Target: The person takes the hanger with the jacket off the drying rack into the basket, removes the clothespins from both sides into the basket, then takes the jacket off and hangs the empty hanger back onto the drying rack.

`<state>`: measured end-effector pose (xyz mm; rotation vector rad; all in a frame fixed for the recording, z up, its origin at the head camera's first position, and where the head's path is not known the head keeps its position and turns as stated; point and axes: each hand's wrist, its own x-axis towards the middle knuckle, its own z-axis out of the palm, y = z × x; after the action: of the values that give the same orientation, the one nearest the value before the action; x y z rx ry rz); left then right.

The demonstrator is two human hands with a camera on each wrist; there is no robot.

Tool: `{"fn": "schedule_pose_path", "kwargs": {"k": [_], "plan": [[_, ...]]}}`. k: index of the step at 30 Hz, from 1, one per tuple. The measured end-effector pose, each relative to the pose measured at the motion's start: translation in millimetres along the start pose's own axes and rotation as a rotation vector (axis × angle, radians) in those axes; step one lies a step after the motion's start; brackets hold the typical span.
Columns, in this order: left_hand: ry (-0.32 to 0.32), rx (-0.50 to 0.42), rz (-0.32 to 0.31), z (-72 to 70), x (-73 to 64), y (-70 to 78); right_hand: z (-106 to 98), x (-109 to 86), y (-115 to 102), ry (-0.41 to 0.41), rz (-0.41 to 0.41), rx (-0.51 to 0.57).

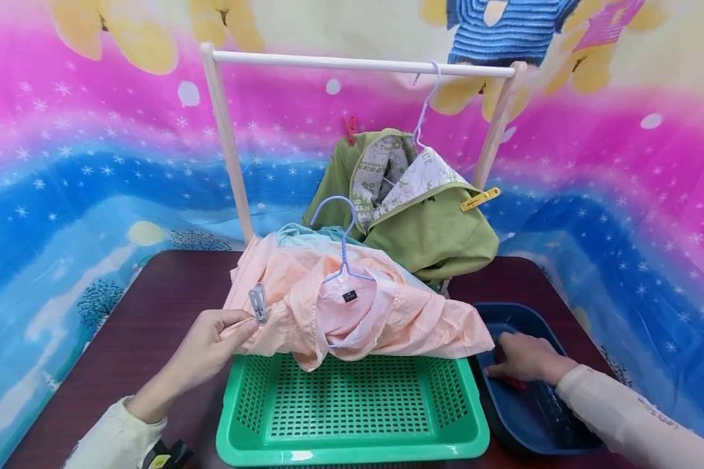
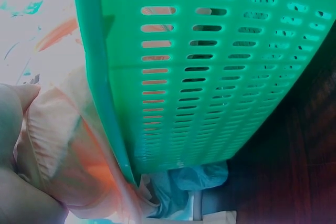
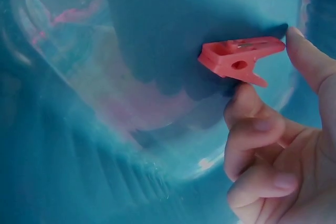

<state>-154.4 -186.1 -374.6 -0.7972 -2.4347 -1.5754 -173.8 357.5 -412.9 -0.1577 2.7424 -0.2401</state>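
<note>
My left hand (image 1: 211,339) pinches the edge of a pale peach shirt (image 1: 440,319) between thumb and fingers, beside a grey clothespin (image 1: 258,303) clipped on it. A lilac wire hanger (image 1: 344,251) sits inside the shirt's collar, its hook free. Underneath the shirt is a green basket (image 1: 352,449), partly covered. Over at the right, my right hand (image 1: 525,357) reaches down into a dark blue tray (image 1: 540,397). In the right wrist view, its thumb and index finger meet the handles of a red clothespin (image 3: 223,66) at the tray's bottom.
Behind the shirt stands a wooden rack (image 1: 364,63). A green jacket (image 1: 446,234) hangs from it on another hanger (image 1: 424,111), with a red clothespin (image 1: 350,130) and a yellow clothespin (image 1: 480,199) on it. Pale teal cloth (image 1: 311,234) shows behind the shirt.
</note>
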Motion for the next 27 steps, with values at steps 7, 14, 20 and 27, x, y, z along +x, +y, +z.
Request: {"fn": "schedule_pose_path", "kwargs": {"k": [7,14,20,27], "plan": [[0.002,-0.006,-0.014,0.8,-1.9,-1.7,-9.8,-2.9,1.9,-0.013,0.024,0.02],[0.016,0.006,-0.014,0.6,-1.1,-1.0,-25.9,-15.0,8.2,0.054,0.016,0.037],[0.024,0.0,-0.019,0.0,-1.2,-0.2,-32.7,-18.9,6.2,0.131,0.0,0.036],[0.019,-0.001,-0.053,0.3,-1.7,-2.2,-41.3,-23.6,-2.8,0.194,-0.018,0.048]]}}
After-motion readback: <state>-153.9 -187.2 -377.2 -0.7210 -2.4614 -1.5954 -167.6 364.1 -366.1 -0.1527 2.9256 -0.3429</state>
